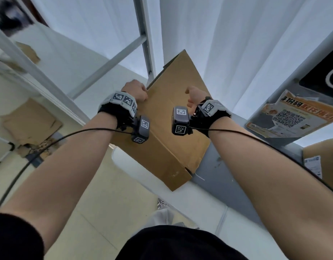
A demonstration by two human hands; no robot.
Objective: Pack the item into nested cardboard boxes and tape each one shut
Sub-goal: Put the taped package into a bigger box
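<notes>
Head view, looking down past both forearms. A flattened cardboard box (169, 119) is held up at a tilt in front of the person, its far corner high near a white metal post (146, 44), its near corner low over the edge of a grey tabletop (227, 184).

Left hand (136, 90): fingers curled over the box's left edge near the upper end; grip clenched on the cardboard. Right hand (194, 95): against the box's right side, thumb up over the face, fingers going behind the panel; it appears to be grasping the edge, though the fingertips are hidden.

Both wrists carry black straps with printed marker tags, and a small grey marker block (143, 128) hangs under each. Black cables (49, 147) trail from the wrists.

Surroundings: white curtain (237, 44) behind. A printed poster with a QR code (291, 117) right of the box. Another cardboard box (323, 158) with a white label at the right edge. Flat cardboard sheets (30, 121) on the floor at left. Pale floor tiles below.
</notes>
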